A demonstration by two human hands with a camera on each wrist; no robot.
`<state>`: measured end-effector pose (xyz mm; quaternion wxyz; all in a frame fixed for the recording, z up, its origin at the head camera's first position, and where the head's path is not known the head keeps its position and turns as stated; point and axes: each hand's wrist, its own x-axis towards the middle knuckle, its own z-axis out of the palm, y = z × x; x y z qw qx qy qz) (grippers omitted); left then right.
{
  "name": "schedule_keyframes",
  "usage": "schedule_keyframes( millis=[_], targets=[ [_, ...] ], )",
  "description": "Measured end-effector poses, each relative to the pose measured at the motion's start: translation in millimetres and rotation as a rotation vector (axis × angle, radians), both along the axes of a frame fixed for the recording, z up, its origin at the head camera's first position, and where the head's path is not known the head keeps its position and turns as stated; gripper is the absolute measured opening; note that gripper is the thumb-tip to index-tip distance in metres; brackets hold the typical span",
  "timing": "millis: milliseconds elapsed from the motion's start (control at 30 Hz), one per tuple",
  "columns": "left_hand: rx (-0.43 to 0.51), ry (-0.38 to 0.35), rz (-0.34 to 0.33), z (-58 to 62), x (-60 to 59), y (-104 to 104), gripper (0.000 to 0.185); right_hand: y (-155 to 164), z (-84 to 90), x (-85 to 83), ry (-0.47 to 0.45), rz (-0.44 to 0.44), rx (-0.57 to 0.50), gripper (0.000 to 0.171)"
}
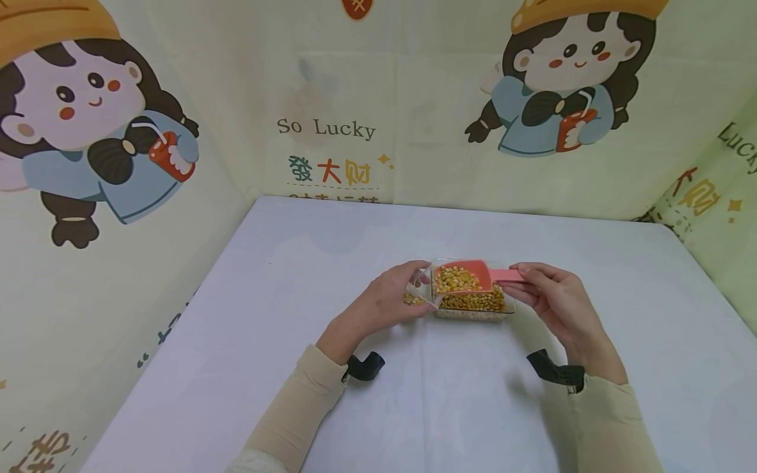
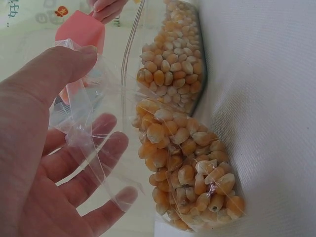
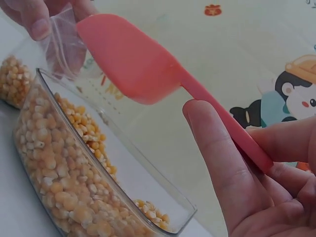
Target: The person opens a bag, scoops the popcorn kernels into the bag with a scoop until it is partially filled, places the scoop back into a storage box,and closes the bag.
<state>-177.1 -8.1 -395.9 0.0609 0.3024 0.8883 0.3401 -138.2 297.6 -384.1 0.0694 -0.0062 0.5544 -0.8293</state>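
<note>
**Loaded scoop held at the mouth of an open bag**

The right hand [image 1: 558, 305] pinches the thin handle of a pink plastic scoop [image 1: 467, 276] between thumb and curled fingers [image 3: 217, 163]. The scoop's bowl, heaped with yellow dried corn kernels [image 1: 457, 280], is kept about level above a clear rectangular plastic container [image 1: 473, 305], likely so that any spill drops back into the corn lying there.

The left hand [image 1: 390, 299] holds a small clear plastic bag [image 2: 163, 143] just left of the container. Its thumb and fingers [image 2: 74, 163] pinch the film at the top and pull the mouth wide toward the scoop's front edge. The bag's lower part, already holding kernels, rests on the white worktop [image 1: 355, 263], which takes the weight and steadies the opening. Scoop tip and bag mouth sit very close; whether they touch I cannot tell.
</note>
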Motion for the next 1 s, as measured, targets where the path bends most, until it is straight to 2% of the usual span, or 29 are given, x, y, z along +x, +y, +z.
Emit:
schedule_keyframes(
  millis=[267, 500, 800, 1000],
  targets=[
    [0.002, 0.057, -0.017, -0.4, -0.9, -1.1, 0.073, -6.3, 4.3, 2.2, 0.031, 0.006, 0.048, 0.017],
    [-0.009, 0.059, -0.006, -0.1, -0.4, -0.8, 0.075, -13.5, 9.7, 4.0, 0.060, -0.007, 0.112, 0.017],
    [-0.017, 0.058, -0.001, 0.5, 0.5, 0.7, 0.074, -26.5, 21.3, 9.3, 0.111, -0.095, 0.378, 0.042],
    [-0.017, 0.067, 0.001, -0.1, 0.9, 0.5, 0.074, -34.3, 28.6, 13.1, 0.151, -0.138, 0.440, 0.031]
  ],
)
